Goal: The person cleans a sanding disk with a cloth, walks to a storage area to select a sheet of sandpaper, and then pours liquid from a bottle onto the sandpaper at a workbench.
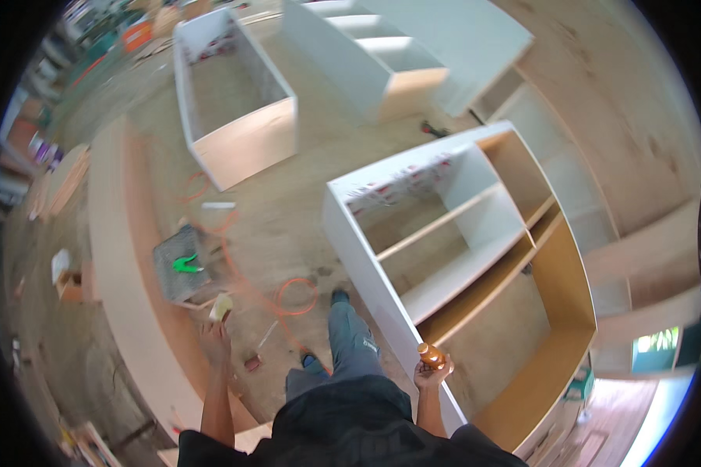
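My right hand [431, 376] is closed around an orange-brown bottle [431, 356] with a pale top, at the near long side of a white-edged cabinet frame [370, 272]. At left, my left hand [215, 340] is raised with its fingers together on a small pale-yellow thing [220, 306] with a brown part; blur hides its exact kind. Beyond that hand is a grey box-like thing [177, 272] with a bright green tool [185, 265] on top. The cabinet frame lies on the floor, with dividers and tan inner panels.
A long wooden panel [121, 257] runs along my left. An orange hose [297, 281] coils on the floor near my feet. Farther off stand an open white box frame [245, 148] and a shelved cabinet [413, 86]. A dark power tool [435, 130] lies beyond the near cabinet.
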`<action>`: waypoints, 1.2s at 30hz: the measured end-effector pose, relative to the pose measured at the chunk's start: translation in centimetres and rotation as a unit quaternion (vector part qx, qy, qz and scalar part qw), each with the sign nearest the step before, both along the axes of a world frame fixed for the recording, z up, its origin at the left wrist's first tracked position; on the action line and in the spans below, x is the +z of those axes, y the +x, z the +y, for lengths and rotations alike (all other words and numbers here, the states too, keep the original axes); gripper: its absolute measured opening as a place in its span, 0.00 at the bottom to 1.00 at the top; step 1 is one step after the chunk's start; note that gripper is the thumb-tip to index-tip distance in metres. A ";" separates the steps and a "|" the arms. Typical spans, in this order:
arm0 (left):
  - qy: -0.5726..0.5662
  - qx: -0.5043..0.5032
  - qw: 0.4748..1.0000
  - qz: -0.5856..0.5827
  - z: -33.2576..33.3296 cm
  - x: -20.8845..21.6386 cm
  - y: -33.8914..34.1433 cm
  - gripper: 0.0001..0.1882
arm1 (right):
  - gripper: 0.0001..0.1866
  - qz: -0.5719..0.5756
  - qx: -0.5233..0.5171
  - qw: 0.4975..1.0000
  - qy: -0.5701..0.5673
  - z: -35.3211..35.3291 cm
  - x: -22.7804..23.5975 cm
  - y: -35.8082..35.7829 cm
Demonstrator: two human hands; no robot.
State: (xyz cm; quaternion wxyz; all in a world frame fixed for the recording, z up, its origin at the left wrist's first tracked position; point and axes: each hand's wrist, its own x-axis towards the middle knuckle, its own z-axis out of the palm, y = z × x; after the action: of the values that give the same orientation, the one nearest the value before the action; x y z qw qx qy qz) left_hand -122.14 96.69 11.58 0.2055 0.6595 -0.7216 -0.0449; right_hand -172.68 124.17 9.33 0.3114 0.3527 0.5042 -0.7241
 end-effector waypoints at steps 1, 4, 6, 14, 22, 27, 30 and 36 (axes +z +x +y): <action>-0.009 0.039 0.999 0.021 -1.8 0.4 0.8 0.03 | 0.28 -0.007 -0.002 1.000 0.024 -2.0 1.1 0.7; -0.026 0.119 0.993 0.003 -7.4 0.9 2.7 0.03 | 0.29 -0.012 0.031 0.997 0.070 -8.5 -0.7 -0.2; 0.003 0.188 0.982 0.013 -11.1 1.0 2.6 0.03 | 0.28 -0.019 0.036 0.995 0.092 -15.1 -1.3 -1.7; -0.041 0.339 0.938 -0.059 -19.2 2.2 7.5 0.04 | 0.29 0.110 0.339 0.934 -0.014 -52.1 1.0 -7.0; -0.023 0.405 0.912 -0.062 -26.3 4.9 9.8 0.05 | 0.25 0.207 0.500 0.829 -0.142 -86.1 8.1 3.8; 0.063 0.472 0.874 -0.096 -30.2 -0.1 15.1 0.08 | 0.21 0.159 0.509 0.837 -0.124 -97.3 9.7 18.8; 0.154 0.576 0.800 -0.066 -35.3 -2.5 19.0 0.10 | 0.21 0.061 0.525 0.846 -0.079 -105.1 5.4 25.9; 0.210 0.450 0.861 -0.109 -50.5 -1.9 36.4 0.08 | 0.22 -0.097 0.549 0.824 -0.105 -124.6 -2.3 43.1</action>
State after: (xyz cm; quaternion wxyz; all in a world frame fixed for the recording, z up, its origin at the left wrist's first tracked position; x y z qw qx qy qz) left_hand -85.74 46.17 9.69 -0.0196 0.9405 -0.3381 -0.0260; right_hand -129.61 -0.46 7.07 0.7396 0.0510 0.5026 -0.4447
